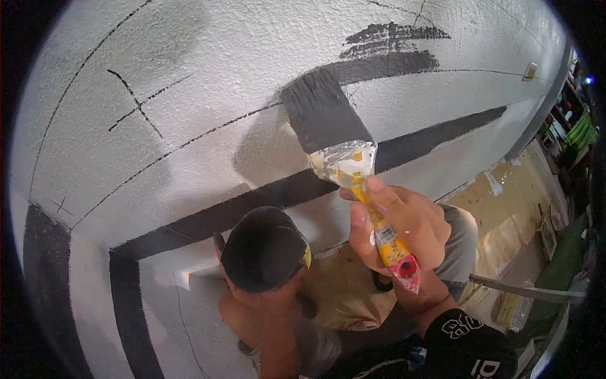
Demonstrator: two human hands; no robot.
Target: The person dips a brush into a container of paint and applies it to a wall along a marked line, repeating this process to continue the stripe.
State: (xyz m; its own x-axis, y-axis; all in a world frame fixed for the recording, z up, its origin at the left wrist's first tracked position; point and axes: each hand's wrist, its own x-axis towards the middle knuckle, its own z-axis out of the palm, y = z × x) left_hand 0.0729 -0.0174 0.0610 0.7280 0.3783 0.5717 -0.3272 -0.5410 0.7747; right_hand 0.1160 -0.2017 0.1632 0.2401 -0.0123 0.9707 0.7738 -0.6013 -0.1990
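Observation:
My right hand (416, 224) grips the yellow handle of a wide paintbrush (331, 126), thumb and fingers closed round it. Dark grey paint coats the bristles, whose tips are at the white textured wall (214, 63), by the left end of a grey painted band (385, 66). White paint smears the brush's ferrule. Lower down, my left hand (268, 303) is wrapped round a small round container (262, 249), tilted so its dark inside shows. Part of that hand is hidden behind the container.
Thin black guide lines and a cross mark (139, 107) run over the wall. Below the brush lies a long dark grey stripe (208, 218). A wall outlet plate (530, 71) sits at right. Brown sheeting (505, 208) covers the floor, with clutter at the far right.

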